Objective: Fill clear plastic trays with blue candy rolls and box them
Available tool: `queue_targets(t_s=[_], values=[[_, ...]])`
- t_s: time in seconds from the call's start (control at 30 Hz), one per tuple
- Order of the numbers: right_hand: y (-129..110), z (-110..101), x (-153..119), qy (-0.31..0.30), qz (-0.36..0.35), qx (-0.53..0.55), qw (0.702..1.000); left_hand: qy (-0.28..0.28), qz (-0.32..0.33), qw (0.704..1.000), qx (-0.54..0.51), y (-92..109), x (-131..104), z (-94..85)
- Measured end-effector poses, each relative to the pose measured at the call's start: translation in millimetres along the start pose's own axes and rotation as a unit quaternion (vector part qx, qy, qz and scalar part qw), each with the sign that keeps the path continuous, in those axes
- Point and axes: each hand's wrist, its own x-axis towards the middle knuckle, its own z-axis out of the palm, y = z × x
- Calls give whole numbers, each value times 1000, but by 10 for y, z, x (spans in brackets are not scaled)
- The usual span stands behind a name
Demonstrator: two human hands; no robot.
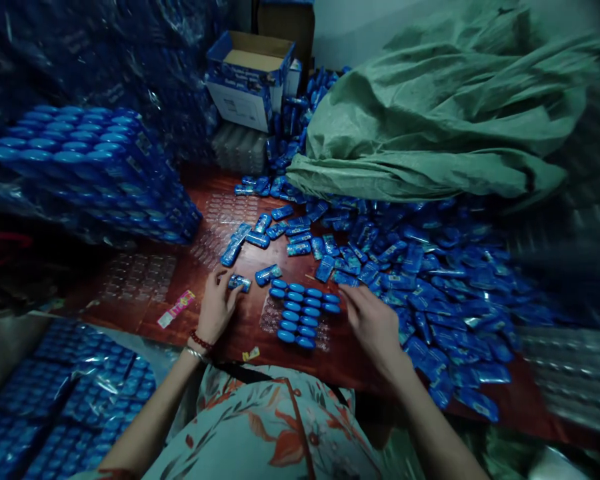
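The tray (270,319) is positioned near the front edge of the bench (243,325), presumably for equal reach by both hands. Its blue packs (292,306) stand on end in rows, probably to seat them in the cells. Left hand (217,308): grip closed on a loose pack (241,283), left of the tray. Right hand (374,325): fingertips at the edge of the pile (430,293); whether the grip holds anything cannot be told. The pile spreads toward the front-right corner, likely for short pickup.
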Motion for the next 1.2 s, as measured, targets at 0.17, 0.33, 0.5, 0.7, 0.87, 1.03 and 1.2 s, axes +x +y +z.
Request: queue_targets(t_s=[0.17,0.33,0.5,0.7,0.87,1.03,1.2], values=[[142,245,734,-136,-15,17,991,-76,-32,992,97,-175,92,25],[221,497,906,-183,-55,70,979,-56,-30,998,-18,-277,101,142],[483,325,508,1,34,233,972,-14,-27,995,-98,-197,-79,40],[555,-107,-409,5,239,453,859,-31,55,993,-105,177,-304,-170],[238,82,-755,20,232,469,852,-46,149,985,-80,277,-267,6],[89,334,-730,78,11,280,957,-149,288,946,-1,290,-87,-13],[31,189,-567,-8,-139,56,989,-243,322,915,26,427,68,-80]])
